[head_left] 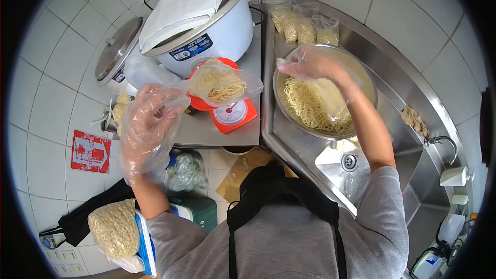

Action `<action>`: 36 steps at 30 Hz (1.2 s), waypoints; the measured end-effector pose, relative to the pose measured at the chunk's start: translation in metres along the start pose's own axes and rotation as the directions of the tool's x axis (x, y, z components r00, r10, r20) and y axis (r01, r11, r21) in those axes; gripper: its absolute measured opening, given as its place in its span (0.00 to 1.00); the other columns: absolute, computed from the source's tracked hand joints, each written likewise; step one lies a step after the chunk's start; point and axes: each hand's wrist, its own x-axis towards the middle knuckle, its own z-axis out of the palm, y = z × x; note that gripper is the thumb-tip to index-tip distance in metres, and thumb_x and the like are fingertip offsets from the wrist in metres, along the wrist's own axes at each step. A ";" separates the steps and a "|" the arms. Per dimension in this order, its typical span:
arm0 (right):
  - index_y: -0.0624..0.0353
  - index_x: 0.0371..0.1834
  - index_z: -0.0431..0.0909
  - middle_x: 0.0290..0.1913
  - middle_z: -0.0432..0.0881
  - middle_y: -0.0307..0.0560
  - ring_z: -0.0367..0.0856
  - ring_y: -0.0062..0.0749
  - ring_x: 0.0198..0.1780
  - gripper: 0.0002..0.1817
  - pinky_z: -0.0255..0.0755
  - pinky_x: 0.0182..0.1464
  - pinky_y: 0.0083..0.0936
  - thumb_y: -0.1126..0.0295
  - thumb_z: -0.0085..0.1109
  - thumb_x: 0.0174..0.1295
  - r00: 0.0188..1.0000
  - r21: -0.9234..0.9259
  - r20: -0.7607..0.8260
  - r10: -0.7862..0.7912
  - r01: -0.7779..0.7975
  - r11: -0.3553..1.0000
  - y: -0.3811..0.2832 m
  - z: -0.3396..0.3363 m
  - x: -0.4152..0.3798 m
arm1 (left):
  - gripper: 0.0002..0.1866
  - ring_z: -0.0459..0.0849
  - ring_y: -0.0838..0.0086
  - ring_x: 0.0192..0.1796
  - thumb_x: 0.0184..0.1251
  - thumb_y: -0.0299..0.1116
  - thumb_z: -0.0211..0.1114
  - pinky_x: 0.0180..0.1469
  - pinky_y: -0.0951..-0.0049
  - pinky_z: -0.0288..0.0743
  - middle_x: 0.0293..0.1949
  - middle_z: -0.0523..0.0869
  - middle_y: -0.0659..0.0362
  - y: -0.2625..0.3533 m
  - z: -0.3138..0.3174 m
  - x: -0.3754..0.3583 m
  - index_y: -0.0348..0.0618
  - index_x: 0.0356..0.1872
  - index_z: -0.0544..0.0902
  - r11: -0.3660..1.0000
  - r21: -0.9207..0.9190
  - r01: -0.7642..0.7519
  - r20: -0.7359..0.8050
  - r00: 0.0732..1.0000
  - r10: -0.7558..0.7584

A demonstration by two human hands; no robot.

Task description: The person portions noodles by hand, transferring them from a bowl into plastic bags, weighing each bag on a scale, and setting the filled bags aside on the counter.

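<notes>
Both of my hands wear clear plastic gloves. My left hand (154, 119), fingers curled, is beside a clear bag of noodles (226, 89) that lies on the red pan of a small kitchen scale (232, 113); whether the fingers grip the bag's edge is hard to tell. Over the far rim of a large round metal bowl (372, 90) is my right hand (310, 62), its fingers bent together, and what they hold, if anything, cannot be made out. Yellow noodles (310, 103) lie in the bowl beneath it.
Several bagged noodle portions (305, 28) stand behind the bowl. A large rice cooker (222, 36) with a white cloth on top is behind the scale, another cooker (116, 57) left of it. A sink drain (349, 163) and faucet (444, 142) are at right.
</notes>
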 end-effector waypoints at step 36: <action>0.64 0.44 0.81 0.37 0.83 0.45 0.77 0.26 0.39 0.18 0.71 0.39 0.26 0.61 0.58 0.59 0.946 0.420 -0.280 -0.161 0.272 0.866 -0.070 -0.045 -0.053 | 0.11 0.68 0.80 0.31 0.51 0.21 0.61 0.34 0.77 0.67 0.24 0.70 0.65 0.008 0.102 0.121 0.40 0.23 0.65 0.732 -0.674 -0.104 0.156 0.948 0.278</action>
